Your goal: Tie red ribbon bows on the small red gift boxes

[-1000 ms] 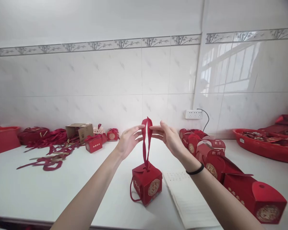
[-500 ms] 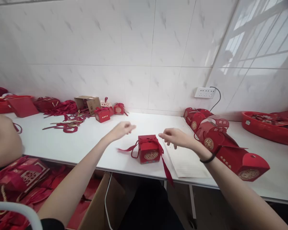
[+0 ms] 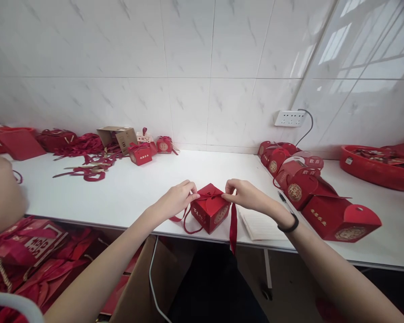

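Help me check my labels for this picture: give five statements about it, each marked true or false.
1. The left hand and right hand both pinch the ribbon on the red box between them. True.
2. That red box hangs in the air. False: it rests on the table.
3. A notebook lies beside the red box, on the right hand's side. True.
4. The left wrist wears a bracelet. False: a black band circles the right wrist.
5. A white socket panel is on the wall. True.
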Tool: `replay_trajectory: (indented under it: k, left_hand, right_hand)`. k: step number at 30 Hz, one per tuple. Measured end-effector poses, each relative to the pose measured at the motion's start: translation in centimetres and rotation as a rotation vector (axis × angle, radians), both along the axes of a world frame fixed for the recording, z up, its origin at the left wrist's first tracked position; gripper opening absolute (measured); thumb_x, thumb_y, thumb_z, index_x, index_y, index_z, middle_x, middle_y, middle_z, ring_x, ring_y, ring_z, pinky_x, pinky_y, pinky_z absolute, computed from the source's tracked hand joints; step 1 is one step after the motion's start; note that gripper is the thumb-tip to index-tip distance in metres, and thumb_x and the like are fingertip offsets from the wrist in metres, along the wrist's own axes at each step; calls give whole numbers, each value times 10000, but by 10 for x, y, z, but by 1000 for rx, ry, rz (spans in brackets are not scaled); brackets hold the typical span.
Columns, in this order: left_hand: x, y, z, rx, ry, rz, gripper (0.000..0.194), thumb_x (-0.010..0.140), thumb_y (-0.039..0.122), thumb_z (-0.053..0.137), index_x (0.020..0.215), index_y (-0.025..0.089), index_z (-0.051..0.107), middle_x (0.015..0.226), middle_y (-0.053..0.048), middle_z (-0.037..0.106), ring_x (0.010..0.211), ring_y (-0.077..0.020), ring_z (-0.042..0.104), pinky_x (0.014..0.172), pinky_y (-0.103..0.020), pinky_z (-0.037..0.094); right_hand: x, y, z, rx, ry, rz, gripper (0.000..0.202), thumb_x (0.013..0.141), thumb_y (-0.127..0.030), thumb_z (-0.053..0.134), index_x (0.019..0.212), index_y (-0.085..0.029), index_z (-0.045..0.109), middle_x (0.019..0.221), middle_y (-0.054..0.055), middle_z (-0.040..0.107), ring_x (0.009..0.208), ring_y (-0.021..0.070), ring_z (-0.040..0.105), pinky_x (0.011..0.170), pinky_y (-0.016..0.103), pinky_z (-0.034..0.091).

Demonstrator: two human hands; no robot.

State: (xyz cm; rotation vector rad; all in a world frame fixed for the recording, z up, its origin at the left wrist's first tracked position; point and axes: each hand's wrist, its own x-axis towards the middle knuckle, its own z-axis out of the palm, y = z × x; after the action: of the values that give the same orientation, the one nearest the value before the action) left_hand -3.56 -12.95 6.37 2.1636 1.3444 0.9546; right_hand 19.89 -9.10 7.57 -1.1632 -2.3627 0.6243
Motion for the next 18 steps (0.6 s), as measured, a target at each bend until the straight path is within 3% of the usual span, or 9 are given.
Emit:
replay_trajectory:
  k: [6,10,14,18]
  left_hand:
    - [-1,-4,0,67,-9,55,80,786,263,562,725,214,575,712,-6,585,644,-173,505,593,-258,351]
    - [-4,-11,2,-180,-46,20,147,798,349,561,822,204,559,678,10,575,580,-146,505,526,-229,354]
    - [-9,-15,1,-421,-89,-5,293,778,460,572,751,169,574,609,3,541,497,-121,442,460,-220,296]
    - [-12,-13,-4,-574,-100,-101,372,802,484,533,630,155,549,577,9,460,501,-104,369,467,-226,253]
  right_hand:
    - [3,-12,-3,-221,83,101,131,754,-261,573,678,-198,487,647,-7,596,578,135,525,511,232,350]
    - [7,-9,-8,-425,166,146,233,780,-400,614,789,-189,516,622,-10,580,559,127,503,503,227,333]
    - [12,-2,-16,-480,168,182,508,827,-622,464,607,-165,490,549,-9,480,506,102,406,505,241,299]
    - [13,-1,-23,-524,171,232,488,824,-594,505,595,-162,501,568,-3,504,528,105,427,532,243,311]
